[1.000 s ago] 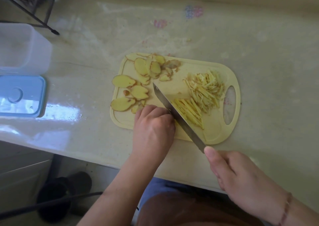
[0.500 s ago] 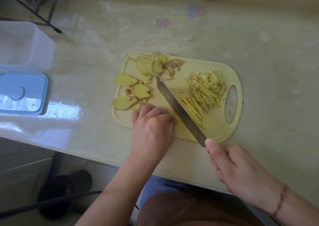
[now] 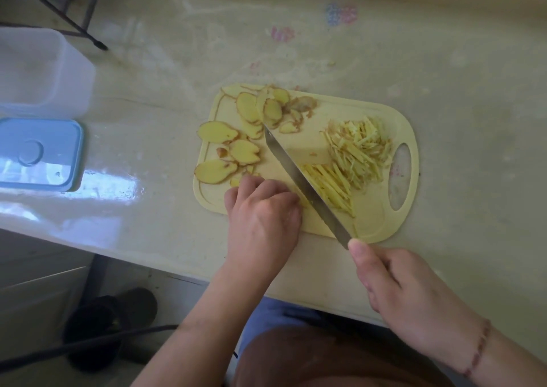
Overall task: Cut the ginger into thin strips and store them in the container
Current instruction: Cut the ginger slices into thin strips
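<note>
the cutting board [image 3: 376,229] is the main spot here, so every place is told from it. the left hand [image 3: 263,212] sits on the near left part of the board with its fingers curled down, pressing on ginger that is hidden under it. the right hand [image 3: 396,286] is just off the near edge of the board and is wrapped round the handle of the knife [image 3: 302,179], with the thumb laid along the top. the blade runs slanted across the middle of the board, right beside the left hand's knuckles.

the ginger strips [image 3: 355,156] lie in a pile on the right part of the board, next to its handle hole. the ginger slices [image 3: 236,138] wait on the far left part, not cut into strips yet. the container [image 3: 44,70] is well off to the left of the board, open, and its blue lid [image 3: 38,153] lies just in front of it.

to cut well, i think the fingertips should stay tucked back, the blade should come straight down, and each cut should be close to the last so the strips stay thin.
</note>
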`<control>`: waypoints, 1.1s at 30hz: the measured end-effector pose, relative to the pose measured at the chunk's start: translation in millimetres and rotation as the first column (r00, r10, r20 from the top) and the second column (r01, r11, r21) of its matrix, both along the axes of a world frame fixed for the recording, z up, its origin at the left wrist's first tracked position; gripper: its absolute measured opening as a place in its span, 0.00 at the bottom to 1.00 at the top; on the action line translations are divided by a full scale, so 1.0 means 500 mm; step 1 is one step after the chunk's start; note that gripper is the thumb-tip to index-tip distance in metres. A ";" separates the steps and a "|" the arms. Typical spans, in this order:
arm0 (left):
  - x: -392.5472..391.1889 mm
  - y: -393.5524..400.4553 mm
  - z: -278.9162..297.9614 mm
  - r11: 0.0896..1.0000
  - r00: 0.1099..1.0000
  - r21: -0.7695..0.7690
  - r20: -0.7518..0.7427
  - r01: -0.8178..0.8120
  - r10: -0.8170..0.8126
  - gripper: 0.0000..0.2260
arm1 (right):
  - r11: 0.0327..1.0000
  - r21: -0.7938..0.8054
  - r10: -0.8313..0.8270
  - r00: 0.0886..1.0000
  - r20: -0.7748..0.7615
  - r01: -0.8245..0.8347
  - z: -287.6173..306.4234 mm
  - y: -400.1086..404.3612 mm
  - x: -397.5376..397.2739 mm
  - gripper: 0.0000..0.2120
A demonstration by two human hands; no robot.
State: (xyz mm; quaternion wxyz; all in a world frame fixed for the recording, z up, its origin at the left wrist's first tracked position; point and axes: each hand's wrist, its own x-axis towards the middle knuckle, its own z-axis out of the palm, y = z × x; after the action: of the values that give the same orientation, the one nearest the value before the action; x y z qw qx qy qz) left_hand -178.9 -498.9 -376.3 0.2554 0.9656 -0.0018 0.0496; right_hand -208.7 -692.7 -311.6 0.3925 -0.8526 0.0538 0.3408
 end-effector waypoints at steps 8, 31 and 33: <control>0.003 -0.001 0.001 1.000 1.000 0.023 -0.024 -0.009 0.009 0.05 | 0.999 -0.046 0.027 1.000 0.002 -0.027 -0.011 0.006 -0.008 0.38; -0.017 -0.003 0.009 0.997 1.000 0.071 -0.002 -0.003 0.003 0.08 | 0.999 0.033 -0.011 1.000 0.018 0.011 -0.016 0.035 0.012 0.33; -0.019 0.008 0.010 0.998 0.999 0.064 0.050 -0.015 0.012 0.04 | 0.998 0.053 -0.028 0.999 0.019 0.027 -0.008 0.017 -0.002 0.36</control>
State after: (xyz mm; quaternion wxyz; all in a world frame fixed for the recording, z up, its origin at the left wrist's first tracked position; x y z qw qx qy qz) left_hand -188.2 -495.0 -371.3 0.2237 0.9717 -0.0032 0.0753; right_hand -209.9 -684.2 -315.7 0.4201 -0.8444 0.0525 0.3281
